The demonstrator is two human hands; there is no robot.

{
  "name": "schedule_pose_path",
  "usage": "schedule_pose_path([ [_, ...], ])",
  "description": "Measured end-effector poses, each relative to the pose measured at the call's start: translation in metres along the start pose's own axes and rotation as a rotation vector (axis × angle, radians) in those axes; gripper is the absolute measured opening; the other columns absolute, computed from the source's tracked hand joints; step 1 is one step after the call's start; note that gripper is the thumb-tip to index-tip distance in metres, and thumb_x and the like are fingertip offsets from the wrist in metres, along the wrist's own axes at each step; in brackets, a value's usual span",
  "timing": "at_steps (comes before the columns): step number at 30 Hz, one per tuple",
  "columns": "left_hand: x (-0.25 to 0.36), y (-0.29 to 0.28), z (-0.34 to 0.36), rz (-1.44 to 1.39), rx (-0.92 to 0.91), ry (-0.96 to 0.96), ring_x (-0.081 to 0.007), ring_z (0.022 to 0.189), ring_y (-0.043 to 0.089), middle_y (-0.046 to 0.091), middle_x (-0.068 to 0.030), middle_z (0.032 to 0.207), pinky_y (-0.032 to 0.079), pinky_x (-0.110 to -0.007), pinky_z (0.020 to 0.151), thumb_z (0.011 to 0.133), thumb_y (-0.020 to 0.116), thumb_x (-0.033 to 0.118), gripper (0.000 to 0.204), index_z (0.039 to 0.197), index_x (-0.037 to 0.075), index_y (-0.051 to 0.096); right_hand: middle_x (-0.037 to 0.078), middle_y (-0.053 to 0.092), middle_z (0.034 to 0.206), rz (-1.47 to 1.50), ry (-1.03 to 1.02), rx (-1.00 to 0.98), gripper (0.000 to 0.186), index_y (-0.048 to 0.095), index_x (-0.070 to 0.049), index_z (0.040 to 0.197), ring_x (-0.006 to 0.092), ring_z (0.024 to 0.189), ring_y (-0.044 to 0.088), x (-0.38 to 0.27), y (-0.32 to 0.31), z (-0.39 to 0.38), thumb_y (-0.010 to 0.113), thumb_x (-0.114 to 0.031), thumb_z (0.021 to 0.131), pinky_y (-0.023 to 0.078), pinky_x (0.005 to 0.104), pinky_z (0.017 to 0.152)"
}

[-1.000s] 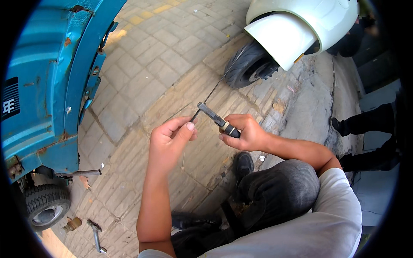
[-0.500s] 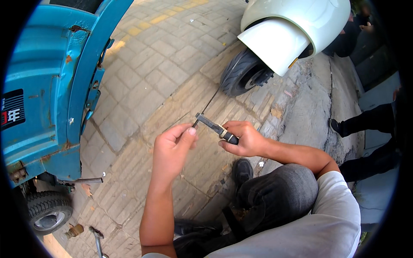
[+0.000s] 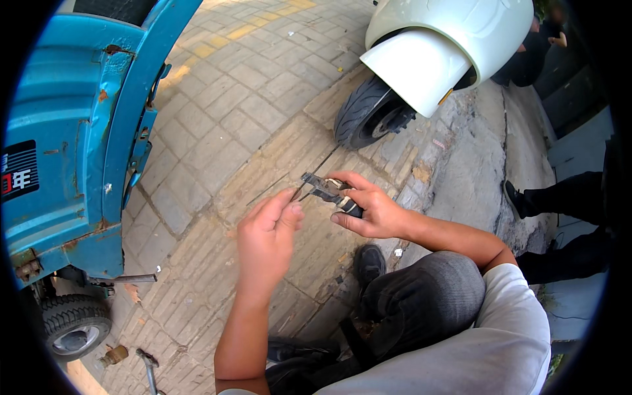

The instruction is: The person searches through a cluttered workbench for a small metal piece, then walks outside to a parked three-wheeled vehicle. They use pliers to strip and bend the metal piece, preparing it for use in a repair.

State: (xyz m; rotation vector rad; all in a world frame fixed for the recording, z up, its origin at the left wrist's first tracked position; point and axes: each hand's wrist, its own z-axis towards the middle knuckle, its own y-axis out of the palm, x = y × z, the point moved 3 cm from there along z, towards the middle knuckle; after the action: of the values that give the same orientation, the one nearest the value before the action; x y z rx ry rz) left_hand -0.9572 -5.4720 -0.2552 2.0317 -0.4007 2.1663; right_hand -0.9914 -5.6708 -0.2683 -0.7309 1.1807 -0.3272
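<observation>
My left hand (image 3: pixel 266 230) is raised over the paving, its thumb and forefinger closed on the end of a thin dark cable (image 3: pixel 324 160). The cable stretches up and right toward the front wheel of a white scooter (image 3: pixel 424 72). In my right hand (image 3: pixel 370 207) is a pair of dark pliers (image 3: pixel 322 189) with pale and black wrapping on the grips. Their handles stand apart, spread between my forefinger and thumb. The jaws are at the cable, just beyond my left fingertips; whether they touch it I cannot tell.
A blue, rust-spotted truck body (image 3: pixel 66 131) fills the left, with a tyre (image 3: pixel 76 326) and metal pipe (image 3: pixel 135 278) below. A hammer (image 3: pixel 149 368) and a brownish cylinder (image 3: pixel 112 357) lie at lower left. Bystanders' dark-trousered legs (image 3: pixel 563 197) stand at right; another person (image 3: pixel 536 49) is beyond.
The handles of the pliers have spread apart in my right hand, its forefinger lifting away. My left thumb has shifted slightly, and its hand has lowered a little.
</observation>
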Motion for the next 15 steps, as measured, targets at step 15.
schedule_pose_path([
  [15,0.015,-0.002,-0.009,0.199,0.041,0.243,-0.0149,0.068,0.063,0.064,-0.0119,0.082,0.051,-0.026,0.062,0.089,0.061,0.005,0.021,0.105,-0.008,0.062,0.02,0.047,0.123,-0.07,-0.082,-0.013,0.032,0.06,0.005,0.103,0.0364,0.112,0.048,-0.009,-0.001,0.005,0.068,-0.004,0.074,0.042,0.0403,0.094],
])
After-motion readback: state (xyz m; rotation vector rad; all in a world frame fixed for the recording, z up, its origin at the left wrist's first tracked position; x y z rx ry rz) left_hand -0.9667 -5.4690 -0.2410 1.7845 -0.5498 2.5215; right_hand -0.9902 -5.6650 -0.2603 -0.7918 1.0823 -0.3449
